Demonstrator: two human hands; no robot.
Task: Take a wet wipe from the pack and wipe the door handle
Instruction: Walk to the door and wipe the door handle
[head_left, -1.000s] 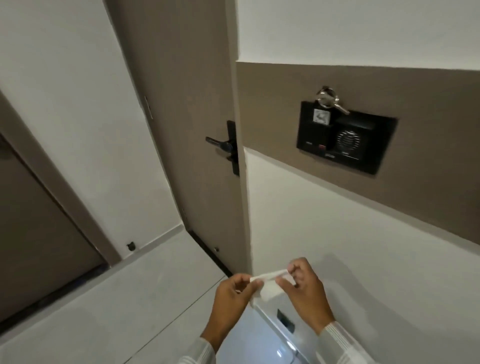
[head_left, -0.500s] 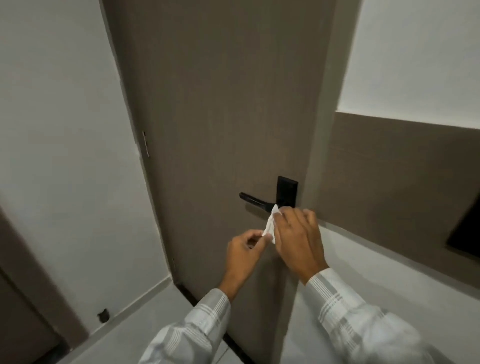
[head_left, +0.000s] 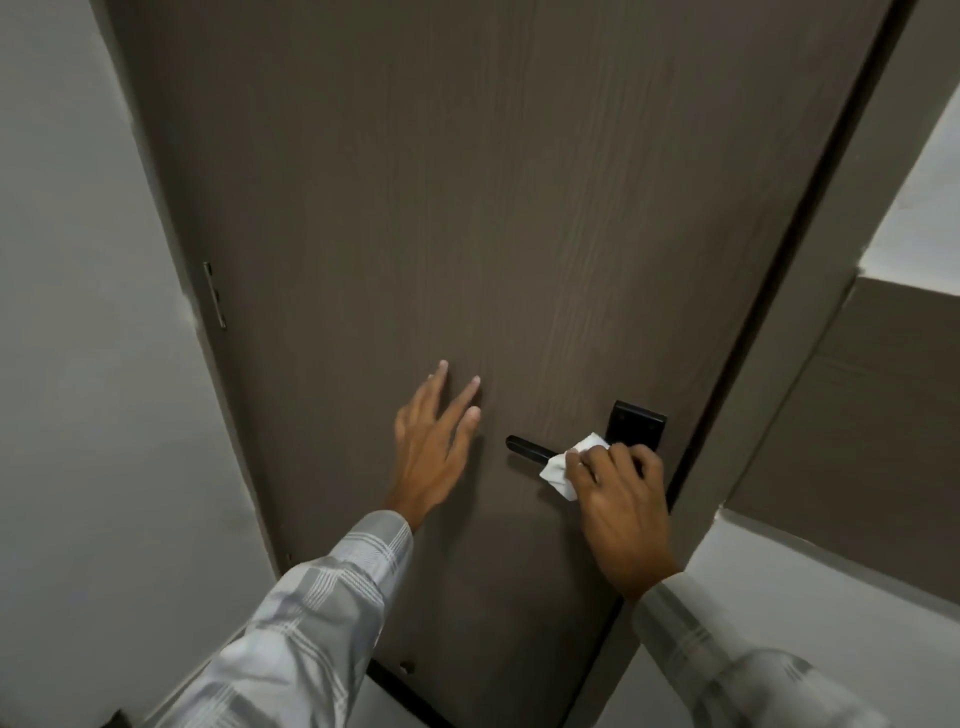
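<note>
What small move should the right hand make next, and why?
Probably slide the wet wipe leftward along the door handle: the right hand presses it near the backplate, while the lever's free end is bare. The left hand is open by the door.

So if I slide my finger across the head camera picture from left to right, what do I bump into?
White wall → door hinge → left hand → door handle → wet wipe → right hand → door frame.

Brown door (head_left: 467, 208) carries black handle (head_left: 530, 448) – white wipe (head_left: 563, 467) draped on it.
</note>
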